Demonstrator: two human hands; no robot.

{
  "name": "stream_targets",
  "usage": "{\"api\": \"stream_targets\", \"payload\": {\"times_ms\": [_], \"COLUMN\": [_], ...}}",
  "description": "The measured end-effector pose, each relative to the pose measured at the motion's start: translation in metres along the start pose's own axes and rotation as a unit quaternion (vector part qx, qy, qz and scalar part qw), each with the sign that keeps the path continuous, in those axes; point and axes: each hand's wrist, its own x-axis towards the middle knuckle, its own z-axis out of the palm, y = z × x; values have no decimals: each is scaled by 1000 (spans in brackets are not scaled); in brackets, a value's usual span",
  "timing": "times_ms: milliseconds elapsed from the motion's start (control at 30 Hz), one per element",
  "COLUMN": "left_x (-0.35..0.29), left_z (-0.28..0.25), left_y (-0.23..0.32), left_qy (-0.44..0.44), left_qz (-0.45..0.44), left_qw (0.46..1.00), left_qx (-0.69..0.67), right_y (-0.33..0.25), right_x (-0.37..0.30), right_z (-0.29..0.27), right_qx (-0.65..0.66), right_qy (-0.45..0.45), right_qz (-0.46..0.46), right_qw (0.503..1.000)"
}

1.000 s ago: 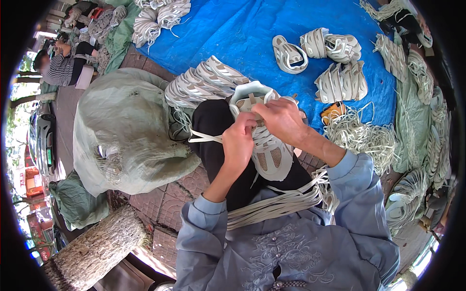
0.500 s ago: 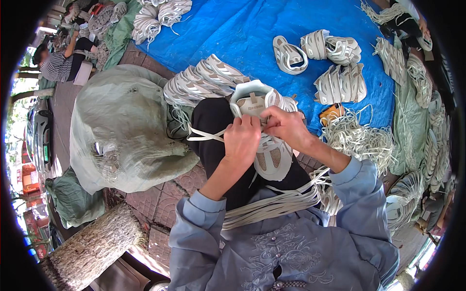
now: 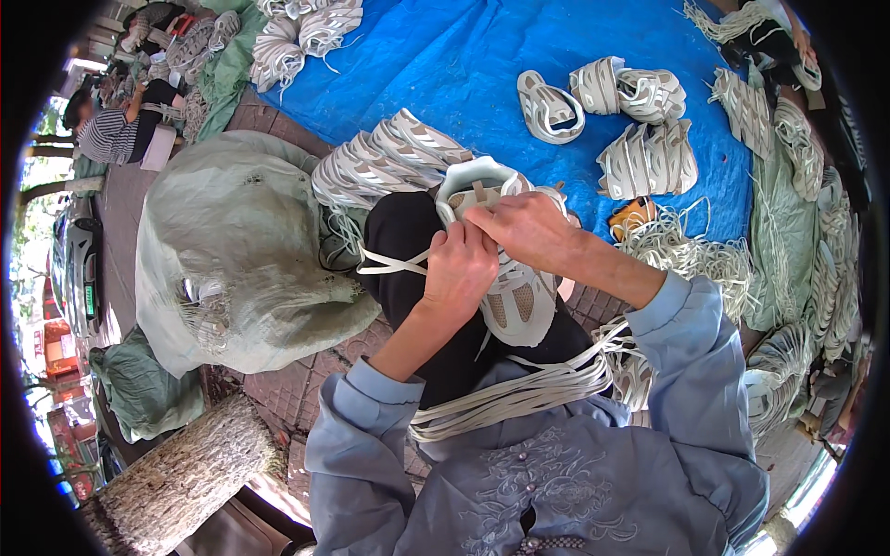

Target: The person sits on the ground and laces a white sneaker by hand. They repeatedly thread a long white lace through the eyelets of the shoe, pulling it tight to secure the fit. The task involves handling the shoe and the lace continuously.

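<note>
A white and beige shoe upper (image 3: 515, 310) lies across my black-trousered lap, its toe toward me and its padded collar facing away. My left hand (image 3: 462, 271) is closed in a pinch at the upper's left eyelet edge. From it a cream shoelace (image 3: 394, 263) trails left over my knee. My right hand (image 3: 528, 230) reaches over the tongue, with its fingers closed together against my left fingertips. What the right fingers grip is hidden. A bundle of loose laces (image 3: 519, 394) lies over my lap, close to my body.
Nested shoe uppers (image 3: 389, 153) are stacked beyond my left knee, beside a large pale sack (image 3: 241, 250). More uppers (image 3: 649, 162) sit on a blue tarp (image 3: 417, 56). Tangled laces (image 3: 691, 264) pile up at right. A stone block (image 3: 185, 473) stands lower left. Other people sit at the far edges.
My right hand has moved slightly left and away from me, now covering more of the tongue and meeting my left fingers. The left hand and the upper stay nearly in place.
</note>
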Motion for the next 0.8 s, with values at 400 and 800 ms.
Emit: {"api": "stream_targets", "payload": {"times_ms": [400, 800], "left_x": [-6, 12], "left_z": [6, 2], "left_y": [-1, -6], "left_qy": [-14, -94], "left_qz": [3, 49], "left_qw": [1000, 994], "left_qx": [10, 25], "right_y": [7, 14], "right_x": [12, 7], "right_z": [13, 13], "right_qx": [-23, -5], "right_qy": [-78, -48], "right_qz": [-62, -34], "right_qw": [995, 998]}}
